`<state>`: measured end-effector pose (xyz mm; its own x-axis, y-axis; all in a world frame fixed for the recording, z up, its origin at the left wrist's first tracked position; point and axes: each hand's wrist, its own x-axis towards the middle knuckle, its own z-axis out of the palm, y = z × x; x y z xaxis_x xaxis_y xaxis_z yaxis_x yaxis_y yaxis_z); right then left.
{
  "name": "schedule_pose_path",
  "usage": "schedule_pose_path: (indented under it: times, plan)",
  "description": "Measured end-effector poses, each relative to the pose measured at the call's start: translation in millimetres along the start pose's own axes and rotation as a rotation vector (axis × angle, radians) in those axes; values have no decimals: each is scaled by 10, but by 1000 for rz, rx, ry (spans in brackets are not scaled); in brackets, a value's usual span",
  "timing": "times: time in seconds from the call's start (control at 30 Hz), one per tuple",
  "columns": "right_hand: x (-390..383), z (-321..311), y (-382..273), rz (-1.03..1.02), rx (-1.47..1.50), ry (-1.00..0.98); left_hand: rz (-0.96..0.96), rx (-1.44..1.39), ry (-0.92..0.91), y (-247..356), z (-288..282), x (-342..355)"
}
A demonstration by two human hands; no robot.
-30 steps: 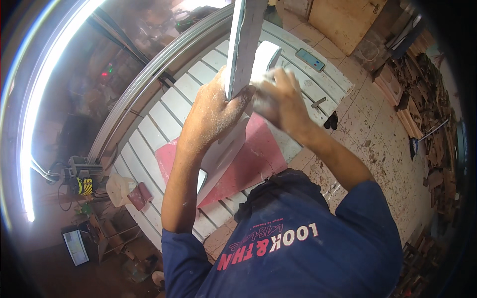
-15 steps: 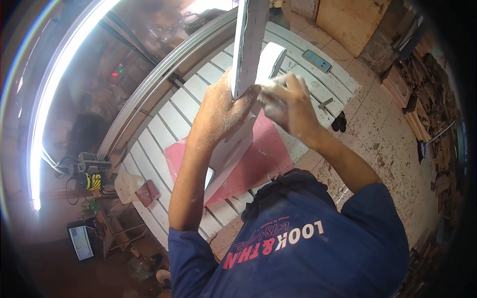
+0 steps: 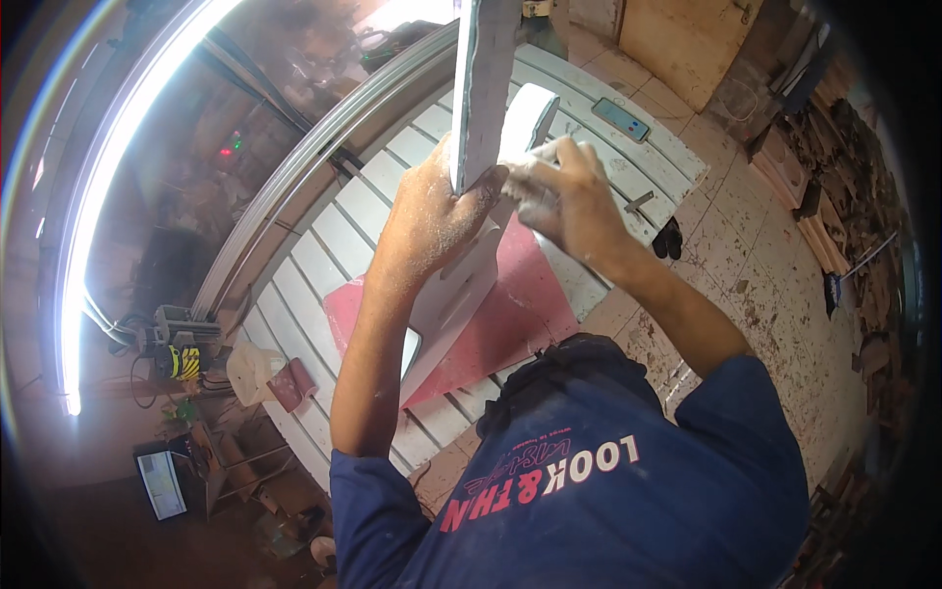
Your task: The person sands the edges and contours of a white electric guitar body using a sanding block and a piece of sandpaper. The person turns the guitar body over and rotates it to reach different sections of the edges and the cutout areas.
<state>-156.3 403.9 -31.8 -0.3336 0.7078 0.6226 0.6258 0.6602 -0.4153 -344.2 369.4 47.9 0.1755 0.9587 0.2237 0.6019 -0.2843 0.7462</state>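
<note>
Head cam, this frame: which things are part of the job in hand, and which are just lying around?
In hand:
- left hand gripping a long white panel held on edge
- right hand pressing a pale pad against that panel
- white shaped board under the hands

Lying about:
- red sheet on the slatted table
- phone
- small screen on the floor

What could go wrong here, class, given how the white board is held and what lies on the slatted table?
1. The tall white board is steadied mainly by the left hand; it might tip or slip.
2. The right hand works right at its edge, so fingers could get scraped.
3. The phone on the slatted table could be hit if the board falls.
</note>
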Motion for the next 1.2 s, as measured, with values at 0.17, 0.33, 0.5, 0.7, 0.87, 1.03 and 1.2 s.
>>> schedule_pose_path:
  times: [0.17,0.33,0.5,0.7,0.87,1.03,1.2]
  plan:
    - [6,19,-63,8,-147,10,18,7,2,-20,6,29]
    - [187,15,96,39,-243,22,1,1,-33,12,10,33]
    - [-28,-46,-9,49,22,-47,-4,-5,-14,27,1,-2]
    - [155,9,-29,8,-222,6,-19,2,-3,8,-37,3]
    - [339,41,30,22,-274,-86,-4,9,-63,-3,-60,20]
    - [120,-135,-2,-9,-162,-6,-47,-3,-18,-92,-89,18]
    - [402,59,-58,49,-329,-116,-35,-26,-44,2,-80,-18]
